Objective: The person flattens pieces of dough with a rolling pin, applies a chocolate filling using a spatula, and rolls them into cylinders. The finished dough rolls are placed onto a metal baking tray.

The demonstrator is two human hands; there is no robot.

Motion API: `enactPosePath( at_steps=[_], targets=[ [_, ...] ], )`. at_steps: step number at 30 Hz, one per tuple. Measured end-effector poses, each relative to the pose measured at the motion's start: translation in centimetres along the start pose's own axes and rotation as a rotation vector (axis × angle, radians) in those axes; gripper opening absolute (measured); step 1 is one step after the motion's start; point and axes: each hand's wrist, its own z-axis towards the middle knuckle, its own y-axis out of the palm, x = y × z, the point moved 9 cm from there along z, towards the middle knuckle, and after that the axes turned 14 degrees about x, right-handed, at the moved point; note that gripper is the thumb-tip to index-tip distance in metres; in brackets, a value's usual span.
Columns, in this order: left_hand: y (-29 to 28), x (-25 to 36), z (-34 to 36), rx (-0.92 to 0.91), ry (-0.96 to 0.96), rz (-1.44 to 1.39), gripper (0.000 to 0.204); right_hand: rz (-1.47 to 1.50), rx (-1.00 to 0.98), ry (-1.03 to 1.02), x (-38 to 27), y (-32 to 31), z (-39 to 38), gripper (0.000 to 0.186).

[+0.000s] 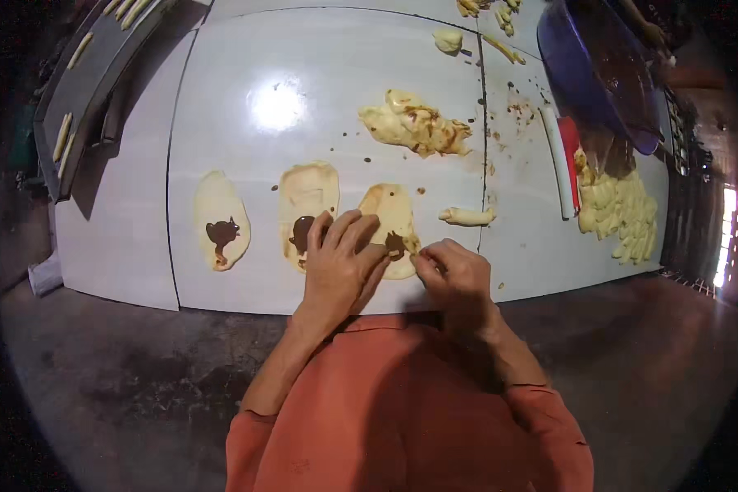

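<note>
Stands at the near edge of a smooth white tabletop [221, 139], in an orange-red sleeved garment [328, 410]. Brings both bare hands to a flat, pale-yellow oval of dough [389, 209], rightmost of three in a row near that edge, with a dark-brown dollop of filling [395, 244] on its lower half. Lays the left hand [336, 266] over this oval's left side, with fingers slightly spread and thumb near the filling. Cannot tell whether to call that a hold. Curls the right hand [459, 275] at the oval's lower right edge, with thumb and fingertips drawn narrow. Cannot tell whether to count dough as pinched there.

Partly covers, with the left fingers, a rounded-rectangular pale dough sheet [307, 180] in the middle. Has farther left an elongated pale dough oval [217, 201], also topped with brown filling. Keeps a short, cream-coloured dough roll [467, 216] just beyond the right hand, and a lumpy, brown-streaked yellow dough heap [414, 123] farther up. Has at far right a cluster of pale-yellow dough pieces [619, 213], below a deep purple basin [566, 66].
</note>
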Motion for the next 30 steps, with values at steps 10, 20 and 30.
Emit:
enactPosePath(
  at_steps=[10, 20, 30],
  targets=[
    [0.1, -0.3, -0.3, 0.024, -0.001, -0.041, 0.015, 0.141, -0.126, 0.363, 2.5, 0.8, 0.0, 0.023],
    [0.2, -0.3, -0.2, 0.018, -0.01, -0.009, 0.016, 0.002, -0.187, -0.066, 0.4, 1.0, 1.7, 0.016],
    [0.7, 0.0, -0.4, 0.011, 0.004, -0.019, 0.015, 0.075, -0.19, -0.014, 0.8, 2.2, 0.7, 0.017]
  ],
)
